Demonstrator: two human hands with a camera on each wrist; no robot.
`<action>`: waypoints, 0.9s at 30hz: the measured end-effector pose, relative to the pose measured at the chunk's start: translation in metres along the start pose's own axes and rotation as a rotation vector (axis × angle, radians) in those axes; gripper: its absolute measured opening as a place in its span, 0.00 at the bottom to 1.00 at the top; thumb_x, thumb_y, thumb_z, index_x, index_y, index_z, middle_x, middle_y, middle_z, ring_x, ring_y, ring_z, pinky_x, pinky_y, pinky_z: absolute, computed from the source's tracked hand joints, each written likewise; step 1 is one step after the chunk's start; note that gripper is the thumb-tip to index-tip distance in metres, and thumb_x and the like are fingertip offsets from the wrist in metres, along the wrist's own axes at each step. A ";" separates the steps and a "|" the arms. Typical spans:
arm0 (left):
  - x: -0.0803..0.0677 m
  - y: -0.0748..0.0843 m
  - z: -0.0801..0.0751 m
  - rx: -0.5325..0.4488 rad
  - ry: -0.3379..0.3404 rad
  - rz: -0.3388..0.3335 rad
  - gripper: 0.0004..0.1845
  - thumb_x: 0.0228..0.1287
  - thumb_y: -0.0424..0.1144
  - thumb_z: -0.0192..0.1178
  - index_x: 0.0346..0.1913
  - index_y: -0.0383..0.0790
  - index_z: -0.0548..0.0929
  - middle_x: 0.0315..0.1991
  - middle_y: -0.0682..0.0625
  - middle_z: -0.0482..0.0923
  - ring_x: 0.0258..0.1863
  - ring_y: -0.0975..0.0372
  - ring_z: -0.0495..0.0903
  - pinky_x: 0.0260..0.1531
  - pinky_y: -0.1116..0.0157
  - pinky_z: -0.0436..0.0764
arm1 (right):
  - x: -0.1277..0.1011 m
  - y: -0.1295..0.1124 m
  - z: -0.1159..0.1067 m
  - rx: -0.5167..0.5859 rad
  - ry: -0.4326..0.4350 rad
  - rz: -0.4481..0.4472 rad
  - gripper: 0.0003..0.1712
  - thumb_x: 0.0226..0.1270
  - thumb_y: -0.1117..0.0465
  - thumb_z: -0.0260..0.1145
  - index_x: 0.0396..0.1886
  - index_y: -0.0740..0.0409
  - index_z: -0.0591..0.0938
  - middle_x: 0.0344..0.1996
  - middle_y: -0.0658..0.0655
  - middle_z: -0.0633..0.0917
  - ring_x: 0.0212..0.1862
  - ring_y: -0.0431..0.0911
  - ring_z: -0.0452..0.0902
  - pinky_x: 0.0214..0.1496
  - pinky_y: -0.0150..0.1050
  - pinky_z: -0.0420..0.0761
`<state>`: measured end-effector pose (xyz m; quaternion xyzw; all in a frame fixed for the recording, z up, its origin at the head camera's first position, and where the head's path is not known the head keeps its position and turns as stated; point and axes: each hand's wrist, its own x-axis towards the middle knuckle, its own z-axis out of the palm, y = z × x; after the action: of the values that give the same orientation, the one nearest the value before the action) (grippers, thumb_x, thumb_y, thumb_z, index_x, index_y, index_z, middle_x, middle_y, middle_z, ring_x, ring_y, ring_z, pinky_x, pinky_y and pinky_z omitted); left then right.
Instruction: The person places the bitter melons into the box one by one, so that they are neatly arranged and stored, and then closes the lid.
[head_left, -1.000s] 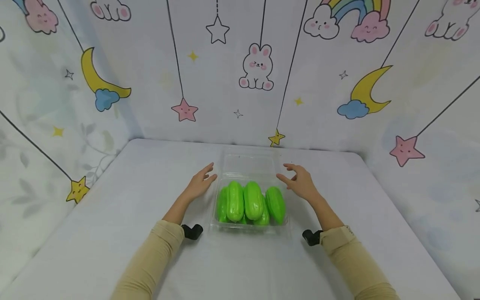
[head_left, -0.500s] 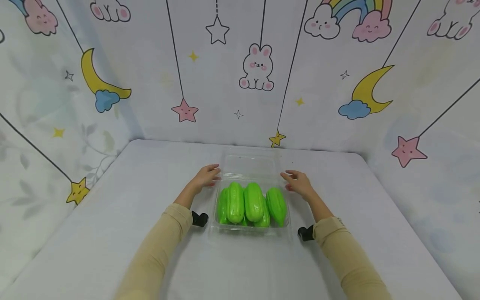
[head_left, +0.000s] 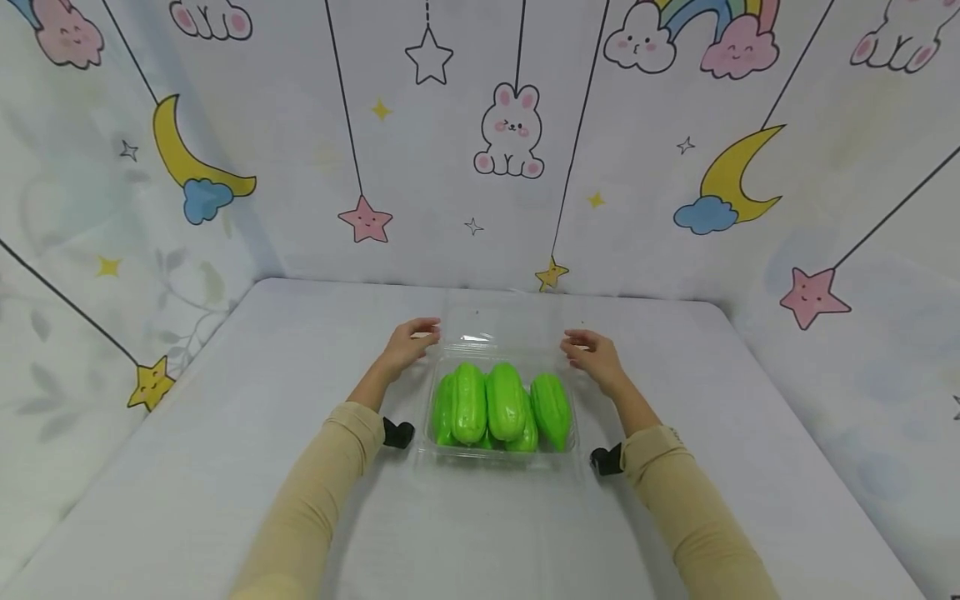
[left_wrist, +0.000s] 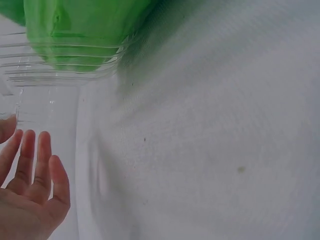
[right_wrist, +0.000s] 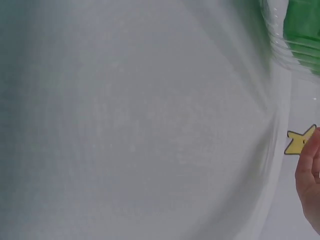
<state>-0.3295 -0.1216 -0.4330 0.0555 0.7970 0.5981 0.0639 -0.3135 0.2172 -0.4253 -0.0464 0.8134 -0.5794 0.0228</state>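
On the white table (head_left: 225,433), a clear plastic clamshell box (head_left: 501,450) is placed in the middle, with its lid (head_left: 498,327) laid open toward the back wall. Four or so green gourd-like vegetables (head_left: 498,404) are packed side by side in the tray part. The left hand (head_left: 408,340) is held at the left edge of the lid and the right hand (head_left: 592,354) at the right edge; the fingers are gently bent, and a firm grip cannot be confirmed. For a good closing, it is judged that both edges should be lifted evenly, so that the thin lid is not twisted.
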 end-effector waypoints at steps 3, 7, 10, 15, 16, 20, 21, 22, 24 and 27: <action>-0.002 0.001 0.000 -0.003 0.062 0.077 0.21 0.63 0.34 0.57 0.59 0.34 0.72 0.55 0.40 0.71 0.53 0.50 0.71 0.48 0.56 0.74 | -0.001 0.000 -0.003 0.015 0.031 -0.057 0.24 0.64 0.64 0.61 0.57 0.72 0.70 0.52 0.70 0.74 0.47 0.49 0.75 0.47 0.37 0.77; -0.006 0.004 -0.003 0.072 0.124 0.182 0.17 0.59 0.32 0.61 0.52 0.32 0.76 0.50 0.41 0.74 0.49 0.49 0.74 0.47 0.57 0.75 | -0.003 -0.001 -0.007 -0.004 0.055 -0.111 0.20 0.63 0.64 0.62 0.51 0.72 0.74 0.49 0.69 0.77 0.41 0.38 0.76 0.43 0.33 0.78; -0.011 0.005 -0.006 0.185 0.162 0.280 0.13 0.57 0.32 0.63 0.45 0.33 0.79 0.46 0.41 0.76 0.47 0.50 0.76 0.44 0.56 0.76 | -0.006 -0.003 -0.011 -0.097 0.077 -0.191 0.16 0.62 0.62 0.64 0.46 0.69 0.79 0.44 0.66 0.81 0.40 0.40 0.77 0.43 0.38 0.78; -0.018 0.009 -0.011 0.380 0.189 0.421 0.06 0.53 0.32 0.67 0.34 0.38 0.82 0.40 0.45 0.77 0.42 0.54 0.77 0.38 0.55 0.76 | -0.015 -0.006 -0.018 -0.332 0.131 -0.378 0.09 0.58 0.63 0.67 0.36 0.64 0.85 0.35 0.60 0.85 0.37 0.49 0.78 0.40 0.44 0.79; -0.020 0.010 -0.011 0.419 0.189 0.441 0.06 0.52 0.32 0.67 0.33 0.38 0.82 0.40 0.46 0.77 0.41 0.54 0.78 0.37 0.55 0.76 | -0.017 -0.007 -0.019 -0.360 0.132 -0.405 0.08 0.57 0.64 0.68 0.34 0.64 0.86 0.33 0.60 0.85 0.36 0.51 0.79 0.39 0.44 0.79; -0.031 0.013 -0.014 0.565 0.161 0.487 0.04 0.52 0.30 0.66 0.31 0.38 0.82 0.39 0.47 0.77 0.40 0.54 0.77 0.38 0.56 0.77 | -0.026 -0.009 -0.021 -0.450 0.111 -0.446 0.06 0.55 0.68 0.68 0.32 0.67 0.85 0.32 0.62 0.85 0.34 0.53 0.79 0.35 0.43 0.80; -0.034 0.013 -0.014 0.589 0.148 0.490 0.03 0.53 0.29 0.65 0.31 0.38 0.82 0.39 0.47 0.77 0.40 0.54 0.77 0.39 0.56 0.77 | -0.028 -0.009 -0.022 -0.468 0.096 -0.440 0.06 0.55 0.69 0.67 0.33 0.68 0.85 0.33 0.63 0.84 0.34 0.53 0.79 0.35 0.44 0.80; -0.037 0.014 -0.014 0.610 0.133 0.489 0.03 0.54 0.29 0.64 0.32 0.37 0.82 0.39 0.47 0.77 0.41 0.54 0.77 0.40 0.56 0.76 | -0.030 -0.009 -0.022 -0.493 0.082 -0.434 0.07 0.55 0.70 0.67 0.33 0.69 0.85 0.34 0.63 0.84 0.34 0.54 0.79 0.35 0.45 0.80; -0.044 0.014 -0.014 0.624 0.096 0.476 0.03 0.57 0.28 0.60 0.33 0.38 0.83 0.40 0.48 0.77 0.43 0.54 0.76 0.42 0.55 0.75 | -0.034 -0.009 -0.022 -0.546 0.049 -0.423 0.08 0.56 0.70 0.65 0.36 0.68 0.84 0.35 0.63 0.84 0.34 0.53 0.79 0.35 0.45 0.80; -0.054 0.014 -0.012 0.587 0.048 0.422 0.06 0.61 0.30 0.56 0.37 0.36 0.83 0.44 0.45 0.77 0.47 0.52 0.74 0.46 0.53 0.72 | -0.040 -0.008 -0.021 -0.644 0.007 -0.418 0.09 0.57 0.68 0.65 0.39 0.64 0.84 0.37 0.59 0.84 0.33 0.49 0.78 0.34 0.43 0.79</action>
<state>-0.2779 -0.1383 -0.4140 0.2207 0.9071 0.3447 -0.0982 -0.2756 0.2389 -0.4118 -0.2139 0.9268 -0.2867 -0.1144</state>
